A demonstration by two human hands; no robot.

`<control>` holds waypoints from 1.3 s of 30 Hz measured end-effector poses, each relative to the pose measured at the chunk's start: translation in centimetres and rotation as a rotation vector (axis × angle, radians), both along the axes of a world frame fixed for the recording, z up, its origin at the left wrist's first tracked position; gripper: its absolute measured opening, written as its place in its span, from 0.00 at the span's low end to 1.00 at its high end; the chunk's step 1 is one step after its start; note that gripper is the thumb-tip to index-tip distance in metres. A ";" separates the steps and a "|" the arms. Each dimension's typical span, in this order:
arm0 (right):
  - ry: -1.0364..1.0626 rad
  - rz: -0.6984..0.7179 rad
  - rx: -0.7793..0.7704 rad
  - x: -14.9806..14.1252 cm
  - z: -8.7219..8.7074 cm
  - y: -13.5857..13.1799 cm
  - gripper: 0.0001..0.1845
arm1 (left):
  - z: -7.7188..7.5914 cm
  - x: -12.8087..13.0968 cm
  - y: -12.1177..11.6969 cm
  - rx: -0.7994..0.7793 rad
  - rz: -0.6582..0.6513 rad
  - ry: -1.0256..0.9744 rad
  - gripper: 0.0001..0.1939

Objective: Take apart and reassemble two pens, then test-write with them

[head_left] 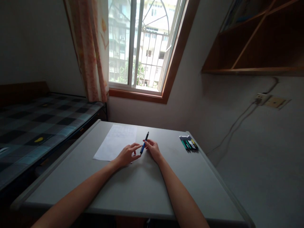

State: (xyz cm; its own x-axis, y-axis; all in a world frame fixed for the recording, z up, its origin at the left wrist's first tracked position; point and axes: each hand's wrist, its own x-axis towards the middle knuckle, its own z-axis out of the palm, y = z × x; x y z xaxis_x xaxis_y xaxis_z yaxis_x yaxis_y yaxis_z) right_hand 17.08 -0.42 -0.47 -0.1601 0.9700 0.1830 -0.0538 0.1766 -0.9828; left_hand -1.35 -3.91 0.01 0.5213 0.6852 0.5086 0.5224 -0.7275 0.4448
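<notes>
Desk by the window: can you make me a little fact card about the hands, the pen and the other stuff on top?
Right hand: holding the blue-and-black pen
Left hand: fingers at the pen; can't tell if they grip it
Pen tilt: leaning, not flat
White paper: lying left of the pen
Row of pens: near the desk's right edge
Desk: pale top

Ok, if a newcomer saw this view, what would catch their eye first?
Probably the bright, brown-framed window, beyond the far end of the pale grey table. Then the slim blue-and-black pen in the right hand, with the left hand by its lower end. The row of black and green pens lies near the table's right edge.
</notes>
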 end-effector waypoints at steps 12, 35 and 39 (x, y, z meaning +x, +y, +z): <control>-0.025 0.035 0.019 -0.2 0.3 -0.2 0.18 | 0.0 0.0 -0.1 0.002 -0.009 0.032 0.31; 0.201 -0.036 -0.125 0.1 -0.4 0.4 0.19 | 1.1 0.2 -0.9 -0.114 -0.125 -0.061 0.28; 0.321 -0.074 -0.197 0.2 -0.5 0.6 0.18 | 1.5 0.2 -1.3 -0.165 -0.150 -0.123 0.26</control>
